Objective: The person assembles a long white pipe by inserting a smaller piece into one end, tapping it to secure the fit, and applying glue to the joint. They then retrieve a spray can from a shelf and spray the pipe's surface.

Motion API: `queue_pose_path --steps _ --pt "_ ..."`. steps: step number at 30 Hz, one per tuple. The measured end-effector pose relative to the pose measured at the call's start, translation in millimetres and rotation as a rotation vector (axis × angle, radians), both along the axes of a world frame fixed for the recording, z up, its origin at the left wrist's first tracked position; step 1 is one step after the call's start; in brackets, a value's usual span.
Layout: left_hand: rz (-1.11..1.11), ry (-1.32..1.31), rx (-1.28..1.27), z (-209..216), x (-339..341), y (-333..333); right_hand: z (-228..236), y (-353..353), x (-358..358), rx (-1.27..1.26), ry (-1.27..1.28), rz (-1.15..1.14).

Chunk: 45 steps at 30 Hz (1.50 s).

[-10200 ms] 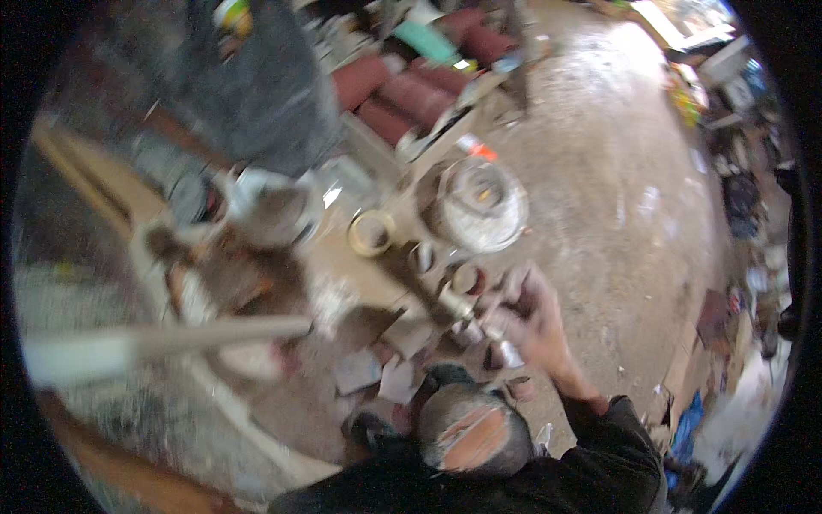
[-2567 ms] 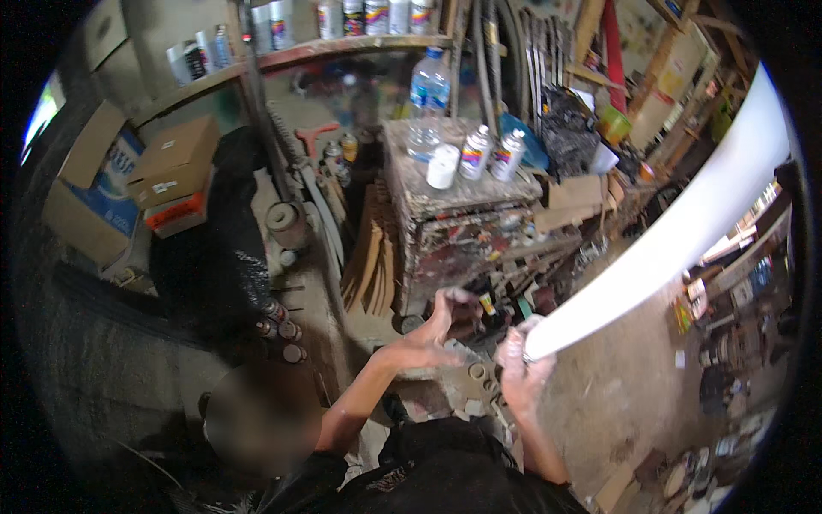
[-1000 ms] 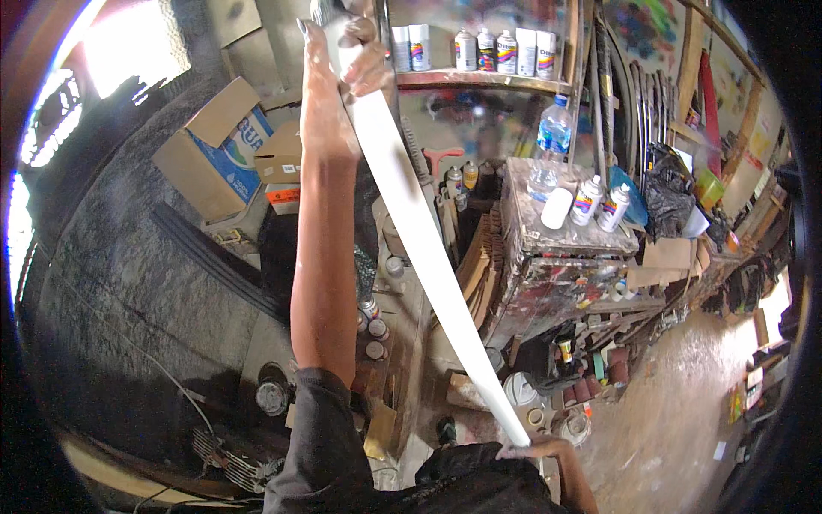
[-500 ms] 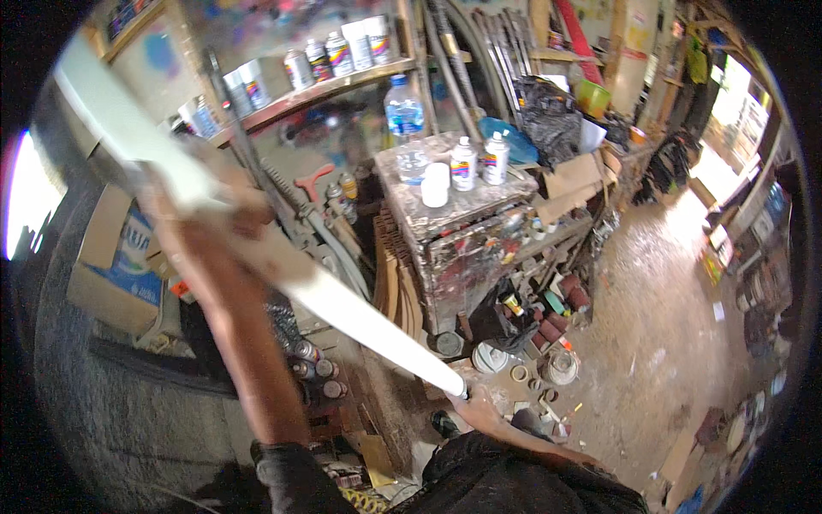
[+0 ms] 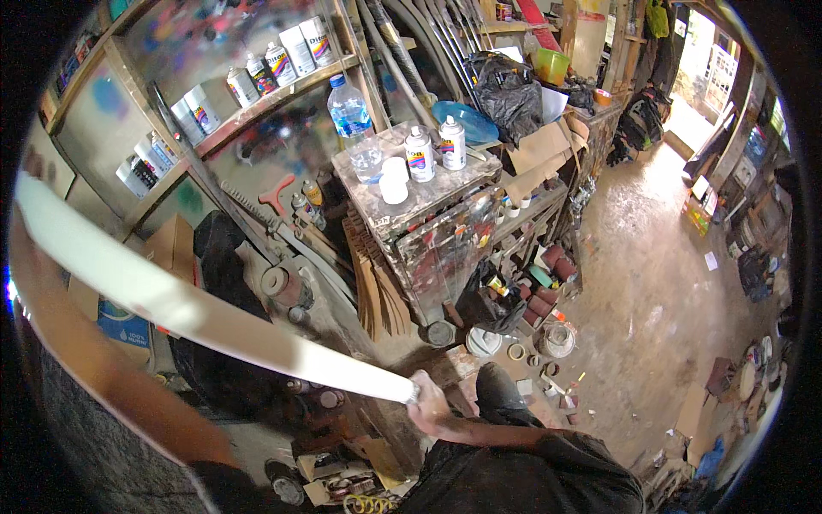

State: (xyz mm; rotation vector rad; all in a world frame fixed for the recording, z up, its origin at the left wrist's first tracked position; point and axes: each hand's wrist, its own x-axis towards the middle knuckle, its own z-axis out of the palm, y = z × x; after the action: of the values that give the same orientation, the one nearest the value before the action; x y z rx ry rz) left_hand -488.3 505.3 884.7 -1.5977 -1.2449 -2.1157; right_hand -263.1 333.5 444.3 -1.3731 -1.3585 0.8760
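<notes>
- Right hand (image 5: 428, 409): we are gripping the narrow end of one long white piece (image 5: 334, 373).
- Left hand (image 5: 32, 265): we are seeing it near the wide end, dimly; its grip we are not managing to tell.
- Piece: spanning leftward from the right hand.
- Progress: we are judging its visible length as already white; anything remaining is staying unclear.

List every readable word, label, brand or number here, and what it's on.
Lettering located, wording not copied:
Two spray cans on the cabinet: partly legible label print.
Shelf spray cans: partly legible label print.
Blue-faced carton: white print, partly hidden.
Water bottle: blue label, too small to read.
Long white piece: no print visible.
Other print: too small or blurred.
</notes>
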Motion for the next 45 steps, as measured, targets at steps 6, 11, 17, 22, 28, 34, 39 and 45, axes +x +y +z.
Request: queue_pose_path --steps 6,11,17,22,28,34,39,45 --pt "-0.385 -0.002 -0.087 -119 101 -27 52 46 -22 0.273 0.127 -0.111" --pt "-0.682 -0.128 -0.101 -126 93 -1 48 64 51 0.336 -0.014 -0.188" --pt "-0.933 -0.486 -0.213 -137 83 6 120 85 212 0.522 -0.038 -1.077" --pt "-1.116 -0.952 -0.209 -206 207 -8 147 114 177 0.278 1.17 -0.275" --pt "-1.532 -0.764 -0.91 -252 284 -66 211 147 190 0.864 0.864 -0.297" --pt "-0.871 -0.065 -0.5 -235 216 -57 169 167 188 0.592 0.567 -0.03" --pt "-0.786 -0.013 -0.526 -229 216 -13 117 164 110 0.406 0.008 0.142" --pt "-0.527 -0.587 -0.636 -321 225 -11 197 161 156 0.146 0.199 0.572"
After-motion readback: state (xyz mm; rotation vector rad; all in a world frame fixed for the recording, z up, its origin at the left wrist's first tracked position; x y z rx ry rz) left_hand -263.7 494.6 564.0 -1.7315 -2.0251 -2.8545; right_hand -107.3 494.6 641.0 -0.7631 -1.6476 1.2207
